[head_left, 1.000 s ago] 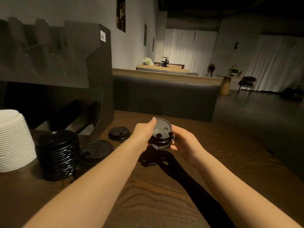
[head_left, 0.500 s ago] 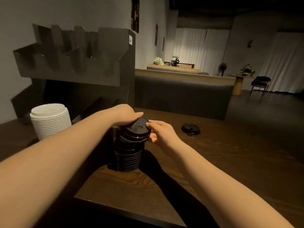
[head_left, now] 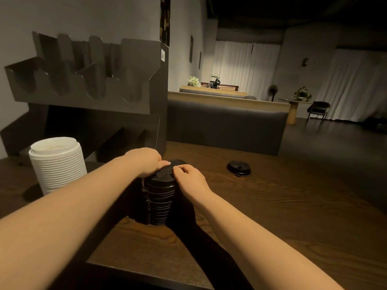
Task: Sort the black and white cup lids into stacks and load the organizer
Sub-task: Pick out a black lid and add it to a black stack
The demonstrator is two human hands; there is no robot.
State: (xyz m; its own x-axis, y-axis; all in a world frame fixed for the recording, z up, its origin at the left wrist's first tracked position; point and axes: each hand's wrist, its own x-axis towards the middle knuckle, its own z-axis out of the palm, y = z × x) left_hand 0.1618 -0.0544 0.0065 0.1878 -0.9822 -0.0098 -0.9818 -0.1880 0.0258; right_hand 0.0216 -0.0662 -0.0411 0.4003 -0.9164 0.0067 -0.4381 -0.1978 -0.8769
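At the far left of the dark wood-grain table (head_left: 272, 216) stands a tall stack of white plastic cup lids (head_left: 58, 166), upright and well clear of both hands. Behind it rises the dark grey organizer (head_left: 94, 88), a tiered rack with scalloped slots along its upper shelf and slanted dividers in the shadowed lower bay; what lies in those compartments cannot be made out. Just right of the white stack, near the table's middle, sits a stack of black plastic cup lids (head_left: 160, 204), ribbed down its side and leaning slightly. The left hand (head_left: 146, 162) lies over the top of this black stack, fingers curled down around the uppermost lid's rim, gripping it. The right hand (head_left: 189, 178) meets it from the other side, thumb and fingertips pinching the same top lid's edge. Farther right, apart from the stacks, a single black lid (head_left: 238, 168) lies flat on the table.
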